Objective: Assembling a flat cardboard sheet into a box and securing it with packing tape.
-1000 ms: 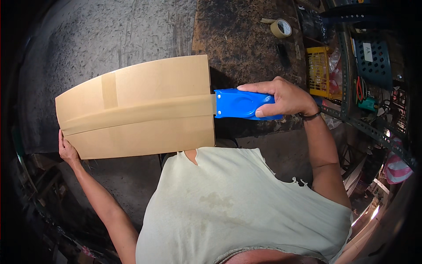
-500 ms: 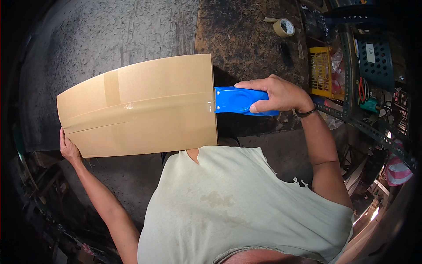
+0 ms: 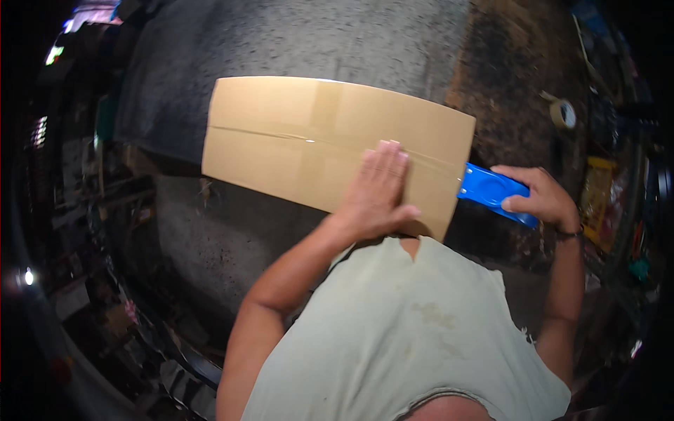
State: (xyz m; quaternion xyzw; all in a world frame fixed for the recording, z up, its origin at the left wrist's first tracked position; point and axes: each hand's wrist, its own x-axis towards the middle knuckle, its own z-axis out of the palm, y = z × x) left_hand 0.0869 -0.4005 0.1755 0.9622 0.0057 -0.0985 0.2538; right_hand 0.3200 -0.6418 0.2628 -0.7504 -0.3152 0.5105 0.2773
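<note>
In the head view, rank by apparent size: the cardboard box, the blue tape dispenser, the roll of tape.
1. cardboard box, by far the largest.
2. blue tape dispenser, partly hidden by the right hand.
3. roll of tape, smallest, though it lies farther away.

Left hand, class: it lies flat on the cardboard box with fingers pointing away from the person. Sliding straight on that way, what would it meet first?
The left hand would first cross the taped centre seam of the cardboard box just past its fingertips, then the box's far edge. Beyond, only grey floor shows, though depth is unclear.
</note>
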